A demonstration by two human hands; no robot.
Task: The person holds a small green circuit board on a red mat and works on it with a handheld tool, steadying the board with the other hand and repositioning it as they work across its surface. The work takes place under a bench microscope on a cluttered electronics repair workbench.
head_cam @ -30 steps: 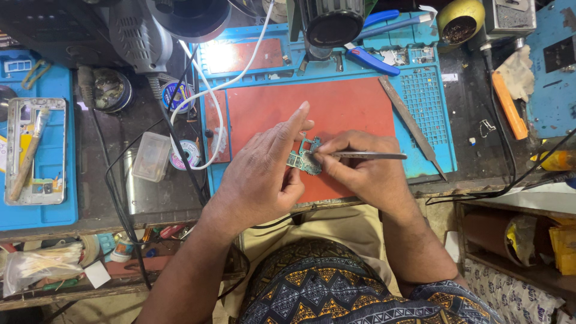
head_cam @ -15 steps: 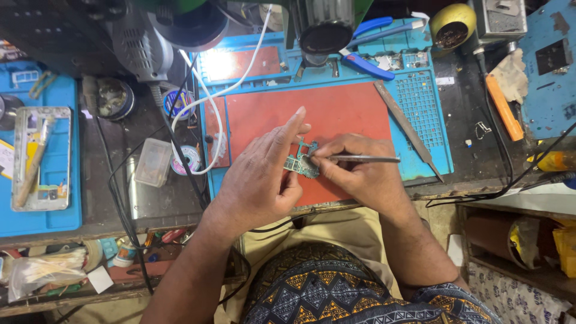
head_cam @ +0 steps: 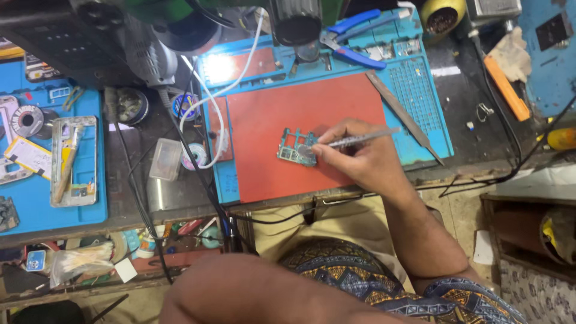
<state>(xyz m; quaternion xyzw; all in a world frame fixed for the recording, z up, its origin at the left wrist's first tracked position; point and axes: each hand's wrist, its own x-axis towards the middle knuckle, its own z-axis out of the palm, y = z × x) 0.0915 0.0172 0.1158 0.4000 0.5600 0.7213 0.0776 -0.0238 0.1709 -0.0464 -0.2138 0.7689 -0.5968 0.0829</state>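
Down on the red mat [head_cam: 270, 150], near its middle, lies a small teal circuit board [head_cam: 297, 146], flat, its right edge under fingertips. Right hand [head_cam: 354, 157] resting on the mat just beside the board, fingers pressed together and pinching metal tweezers [head_cam: 360, 138], with the tips down at the board's right side and the handle slanting up and to the right. Touching the board or just above it: cannot tell from this angle. Left hand out of sight; only a bare forearm [head_cam: 252, 291] crossing the bottom of the view, well apart from the board, so spread or closed cannot be told. Under the red mat, a larger blue work mat [head_cam: 420, 90] with small moulded compartments along its top and right side. Lying diagonally across the blue mat's right part, a long grey metal file [head_cam: 403, 114]. At the top edge, blue-handled pliers [head_cam: 351, 42] beside a black microscope barrel [head_cam: 295, 24]. Draped over the left edge of the blue mat, a white cable [head_cam: 219, 102]. Further left on the dark bench, a clear plastic box [head_cam: 165, 159], and beyond it a second blue mat [head_cam: 90, 204] carrying a phone frame [head_cam: 73, 161]. Off to the right, an orange-handled tool [head_cam: 507, 89].
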